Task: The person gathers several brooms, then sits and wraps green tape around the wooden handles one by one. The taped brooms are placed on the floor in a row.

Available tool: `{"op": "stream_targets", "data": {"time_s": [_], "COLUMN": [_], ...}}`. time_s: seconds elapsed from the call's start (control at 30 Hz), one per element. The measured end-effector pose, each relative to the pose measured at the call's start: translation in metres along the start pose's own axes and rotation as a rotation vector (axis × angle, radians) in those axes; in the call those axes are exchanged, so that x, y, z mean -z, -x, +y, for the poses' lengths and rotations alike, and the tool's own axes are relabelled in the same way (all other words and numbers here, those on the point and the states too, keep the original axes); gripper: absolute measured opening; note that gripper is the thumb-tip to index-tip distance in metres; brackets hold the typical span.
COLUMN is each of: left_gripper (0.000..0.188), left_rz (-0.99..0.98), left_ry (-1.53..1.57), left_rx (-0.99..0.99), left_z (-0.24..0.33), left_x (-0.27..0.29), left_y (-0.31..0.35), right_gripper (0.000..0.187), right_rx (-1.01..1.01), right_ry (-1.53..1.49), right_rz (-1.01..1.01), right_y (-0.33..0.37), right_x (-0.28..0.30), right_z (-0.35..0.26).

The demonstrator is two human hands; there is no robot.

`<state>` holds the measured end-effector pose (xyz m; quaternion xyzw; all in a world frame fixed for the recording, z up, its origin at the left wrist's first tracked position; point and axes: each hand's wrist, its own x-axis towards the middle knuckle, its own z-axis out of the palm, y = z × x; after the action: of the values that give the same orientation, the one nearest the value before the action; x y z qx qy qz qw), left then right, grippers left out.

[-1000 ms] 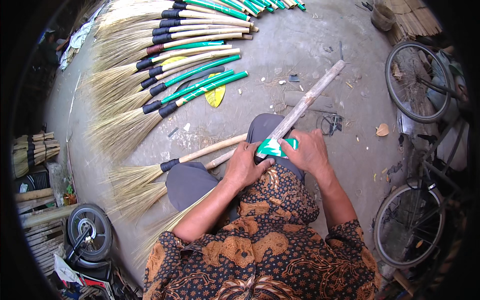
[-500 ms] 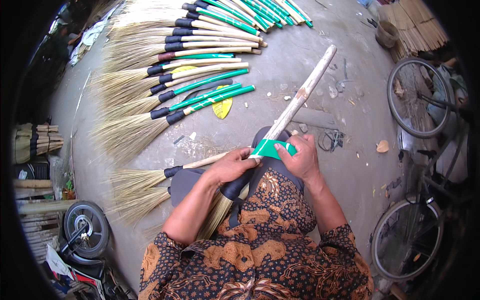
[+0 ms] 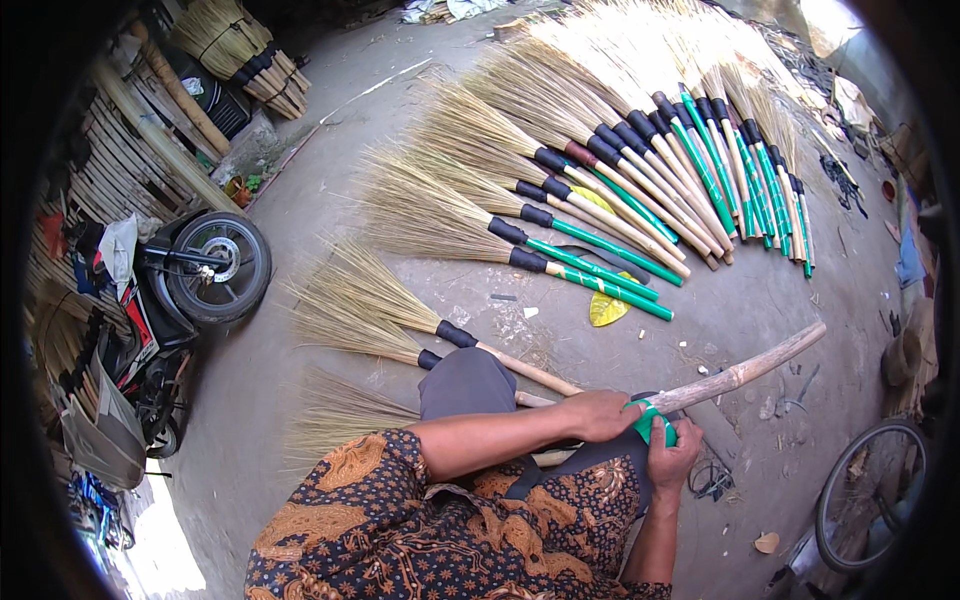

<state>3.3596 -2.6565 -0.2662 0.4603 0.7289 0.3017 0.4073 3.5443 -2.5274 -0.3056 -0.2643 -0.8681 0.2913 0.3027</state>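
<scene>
A pale wooden broom handle (image 3: 740,375) lies slantwise across my lap, its bare end pointing to the far right. Around its nearer part goes a shiny green plastic strip (image 3: 652,418). My left hand (image 3: 598,415) is closed round the handle at the left edge of the green. Closed with the thumb up, my right hand (image 3: 674,456) pinches the strip against the handle's near side. My left forearm hides much of the rest of this broom. Left of my knee, two brooms with bare handles (image 3: 525,368) lie on the floor.
Finished-looking brooms (image 3: 590,283) fan out on the concrete floor ahead, several with green-wrapped handles. A yellow leaf (image 3: 609,305) lies beside them. A motorcycle (image 3: 160,330) stands at left, a bicycle wheel (image 3: 828,500) at right. Tied broom bundles (image 3: 245,55) rest at the far left.
The view has swung left, so the brooms shift right and the motorcycle shows more fully. Both hands stay at the green strip; my right hand is now closer to the left one.
</scene>
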Motion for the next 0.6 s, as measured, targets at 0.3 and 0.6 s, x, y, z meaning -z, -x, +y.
{"op": "stream_targets", "data": {"time_s": [0.3,0.6], "left_gripper": [0.050,0.050], "left_rz": [-0.288,0.139], "left_ry": [0.701,0.194], "left_rx": [0.097,-0.047], "left_z": [-0.015,0.004], "left_x": [0.014,0.017], "left_y": [-0.001,0.014], "right_gripper": [0.029,0.026], "right_rx": [0.076,0.095], "right_ry": [-0.019,-0.119], "right_rz": [0.053,0.081], "right_y": [-0.014,-0.019], "right_x": [0.009,0.007], "right_z": [-0.001,-0.003]}}
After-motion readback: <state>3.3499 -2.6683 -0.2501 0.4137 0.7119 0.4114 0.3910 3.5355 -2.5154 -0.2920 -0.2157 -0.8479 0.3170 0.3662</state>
